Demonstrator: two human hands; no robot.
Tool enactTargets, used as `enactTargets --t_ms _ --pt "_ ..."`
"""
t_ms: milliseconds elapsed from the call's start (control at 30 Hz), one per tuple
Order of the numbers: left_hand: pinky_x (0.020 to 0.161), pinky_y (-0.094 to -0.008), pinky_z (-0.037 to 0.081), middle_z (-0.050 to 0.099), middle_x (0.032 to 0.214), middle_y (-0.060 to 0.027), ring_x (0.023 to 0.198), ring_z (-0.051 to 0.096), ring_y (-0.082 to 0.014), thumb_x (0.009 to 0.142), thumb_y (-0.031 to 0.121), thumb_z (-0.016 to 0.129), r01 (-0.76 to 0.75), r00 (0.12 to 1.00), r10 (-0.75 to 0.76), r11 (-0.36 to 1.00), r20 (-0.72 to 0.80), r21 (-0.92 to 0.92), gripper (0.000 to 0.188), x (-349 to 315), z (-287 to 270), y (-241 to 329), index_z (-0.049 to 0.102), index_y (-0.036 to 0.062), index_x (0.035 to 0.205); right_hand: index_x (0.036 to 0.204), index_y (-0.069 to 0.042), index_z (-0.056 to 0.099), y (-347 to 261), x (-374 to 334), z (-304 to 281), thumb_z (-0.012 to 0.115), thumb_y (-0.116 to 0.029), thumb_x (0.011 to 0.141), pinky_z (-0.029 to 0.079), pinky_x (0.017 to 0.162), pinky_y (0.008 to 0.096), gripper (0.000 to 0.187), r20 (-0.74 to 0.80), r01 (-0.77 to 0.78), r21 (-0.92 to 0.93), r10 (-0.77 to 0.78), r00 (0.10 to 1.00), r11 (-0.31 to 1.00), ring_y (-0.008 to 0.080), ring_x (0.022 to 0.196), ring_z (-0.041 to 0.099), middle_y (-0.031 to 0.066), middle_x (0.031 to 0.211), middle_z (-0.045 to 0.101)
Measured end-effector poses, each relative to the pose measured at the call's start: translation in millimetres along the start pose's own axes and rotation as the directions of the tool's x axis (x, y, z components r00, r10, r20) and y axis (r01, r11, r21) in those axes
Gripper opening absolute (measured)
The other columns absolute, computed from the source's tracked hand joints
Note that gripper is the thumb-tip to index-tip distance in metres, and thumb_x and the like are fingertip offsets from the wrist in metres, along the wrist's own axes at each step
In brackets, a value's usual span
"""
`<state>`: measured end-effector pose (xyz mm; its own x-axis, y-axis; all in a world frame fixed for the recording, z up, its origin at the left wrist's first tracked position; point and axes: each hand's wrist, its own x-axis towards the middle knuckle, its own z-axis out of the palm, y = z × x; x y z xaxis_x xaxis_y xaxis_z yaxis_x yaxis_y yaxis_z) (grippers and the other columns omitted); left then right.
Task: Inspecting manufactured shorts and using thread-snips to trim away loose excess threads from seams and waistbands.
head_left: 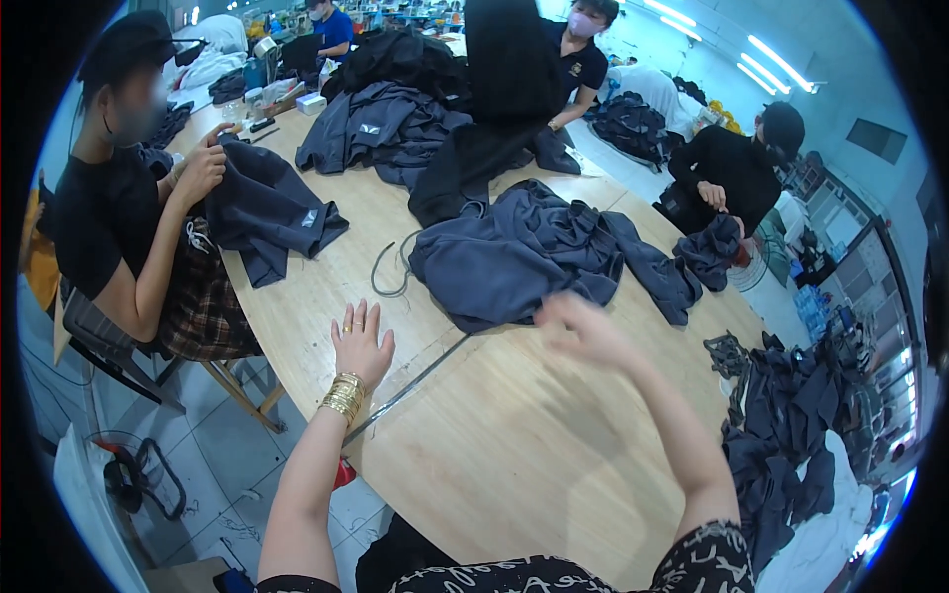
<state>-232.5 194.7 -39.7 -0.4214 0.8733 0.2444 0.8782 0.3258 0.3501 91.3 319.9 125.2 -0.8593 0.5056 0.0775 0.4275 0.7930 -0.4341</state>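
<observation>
My left hand [362, 348], with gold bangles on its wrist, is at the table's near left part with fingers spread and nothing in it. Whether its palm touches the wood is hidden. Motion blurs my right hand [581, 328], which is at the near edge of a crumpled dark grey-blue garment [504, 262]. Its fingers are smeared, and I cannot make out whether it touches the cloth. A grey drawcord [381, 272] trails from the garment's left side onto the wooden table [514, 425].
A person at left holds a dark garment [262, 203]. Another across the table is behind raised black cloth [509, 79]; a third at right handles grey cloth [710, 247]. A garment pile [381, 128] lies at the back. More dark cloth [791, 425] is heaped beside the table's right edge.
</observation>
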Motion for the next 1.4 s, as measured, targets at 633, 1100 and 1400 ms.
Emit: enactTargets --t_ms 633,1100,1400 --pt "0.110 -0.0529 0.014 0.035 0.145 -0.0095 0.136 0.027 -0.0285 0.087 0.040 0.046 0.007 1.000 -0.007 0.998 0.000 0.059 0.055 3.6 7.8 -9.8 0.042 0.0145 0.136 0.120 -0.005 0.054 -108.2 -367.4 169.7 0.060 -0.010 0.081 0.035 0.099 0.0434 0.039 -0.409 -0.833 0.046 0.771 0.488 0.551 0.0341 0.119 0.044 0.0189 0.129 0.047" --pt "0.110 -0.0510 0.017 0.037 0.145 -0.0079 0.136 0.028 -0.0265 0.088 0.044 0.045 0.019 1.000 -0.018 0.997 -0.008 0.076 0.054 5.1 14.2 -13.5 0.044 0.0172 0.135 0.123 -0.008 0.051 -106.5 -356.7 197.5 0.051 -0.011 0.085 0.029 0.102 0.0463 0.039 -0.648 -0.878 0.003 0.669 0.363 0.478 0.0339 0.120 0.043 0.0187 0.129 0.046" --pt "0.110 -0.0504 0.018 0.036 0.145 -0.0083 0.136 0.028 -0.0266 0.090 0.042 0.045 0.031 0.999 -0.033 0.995 0.014 0.093 0.052 0.8 10.3 -9.2 0.043 0.0179 0.135 0.123 -0.008 0.052 -115.1 -359.6 197.4 0.052 -0.011 0.085 0.030 0.101 0.0463 0.038 -0.662 -0.882 -0.024 0.653 0.367 0.471 0.0333 0.118 0.044 0.0183 0.128 0.047"
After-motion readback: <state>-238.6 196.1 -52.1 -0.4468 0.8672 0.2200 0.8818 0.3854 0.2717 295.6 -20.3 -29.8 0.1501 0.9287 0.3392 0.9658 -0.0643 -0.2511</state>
